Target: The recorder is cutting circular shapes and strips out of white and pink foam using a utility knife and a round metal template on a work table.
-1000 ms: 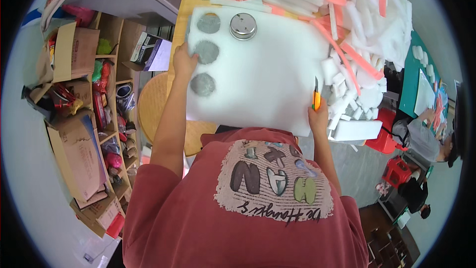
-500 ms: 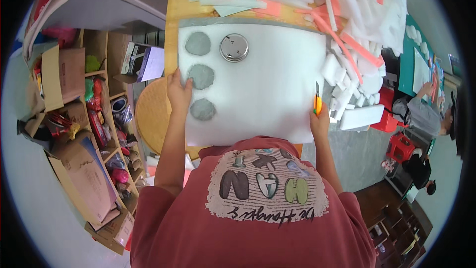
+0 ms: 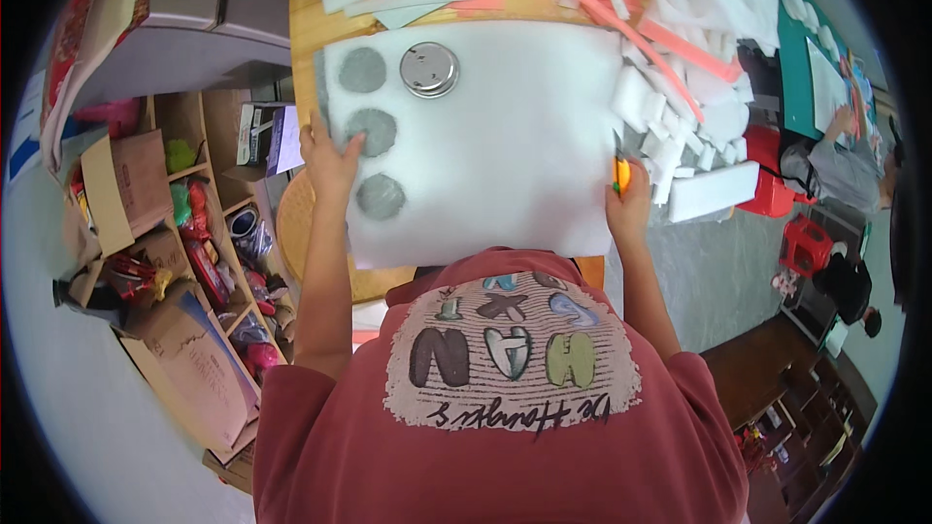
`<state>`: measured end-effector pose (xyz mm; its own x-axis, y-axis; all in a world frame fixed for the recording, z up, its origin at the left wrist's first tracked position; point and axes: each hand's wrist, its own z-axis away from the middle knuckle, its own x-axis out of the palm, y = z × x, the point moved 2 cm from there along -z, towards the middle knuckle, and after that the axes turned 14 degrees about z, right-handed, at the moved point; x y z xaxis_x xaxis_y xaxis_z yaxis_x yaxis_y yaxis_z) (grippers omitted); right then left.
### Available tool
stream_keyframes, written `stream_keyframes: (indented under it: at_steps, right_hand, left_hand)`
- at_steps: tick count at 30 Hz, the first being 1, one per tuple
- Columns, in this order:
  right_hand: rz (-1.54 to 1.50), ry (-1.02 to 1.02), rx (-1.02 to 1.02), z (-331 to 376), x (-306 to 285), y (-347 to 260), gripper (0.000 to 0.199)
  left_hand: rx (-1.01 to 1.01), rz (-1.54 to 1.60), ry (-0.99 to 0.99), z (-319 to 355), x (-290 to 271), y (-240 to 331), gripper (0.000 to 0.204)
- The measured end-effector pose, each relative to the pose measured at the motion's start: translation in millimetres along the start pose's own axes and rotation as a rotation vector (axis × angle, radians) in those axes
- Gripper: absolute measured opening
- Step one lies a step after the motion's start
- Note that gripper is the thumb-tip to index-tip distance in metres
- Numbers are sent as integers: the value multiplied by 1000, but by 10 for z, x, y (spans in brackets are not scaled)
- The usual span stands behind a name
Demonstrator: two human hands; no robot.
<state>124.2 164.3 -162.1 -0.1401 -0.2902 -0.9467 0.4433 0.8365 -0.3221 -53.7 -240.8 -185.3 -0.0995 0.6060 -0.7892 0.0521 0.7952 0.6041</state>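
Note:
A white foam sheet [image 3: 495, 136] lies on the wooden table, with a grey layer [image 3: 322, 87] peeking out along its left edge. Down its left side run three round cut-outs showing grey: a far one [image 3: 362, 70], a middle one [image 3: 371, 133] and a near one [image 3: 381, 196]. To the right of the far cut-out rests a round silver metal disc [image 3: 428, 69]. My left hand [image 3: 332, 163] is at the sheet's left edge, fingers stretched and thumb apart, its tip by the middle cut-out. My right hand [image 3: 629, 209] grips a yellow-orange utility knife [image 3: 621, 175] at the right edge.
White foam offcuts [image 3: 670, 126] and pink strips [image 3: 689, 49] pile up at the right and back. A round wooden stool [image 3: 296, 233] stands left, beside shelves and cardboard boxes [image 3: 131, 184]. Red stools [image 3: 806, 243] and other people [image 3: 840, 170] are farther right.
The white sheet has shifted over the grey layer: the grey strip at its far edge is now covered and one shows at the left. The whole view has shifted slightly too.

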Motion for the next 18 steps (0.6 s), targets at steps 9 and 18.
stream_keyframes:
  at_steps: [9, 18]
  right_hand:
    - [-471, -358, 20, -471, 220, -824, 44]
    - [-601, -455, 69, -512, 458, -877, 43]
  left_hand:
    - [171, 262, -30, -289, 373, 1247, 85]
    - [47, 236, 30, -444, 668, 1221, 75]
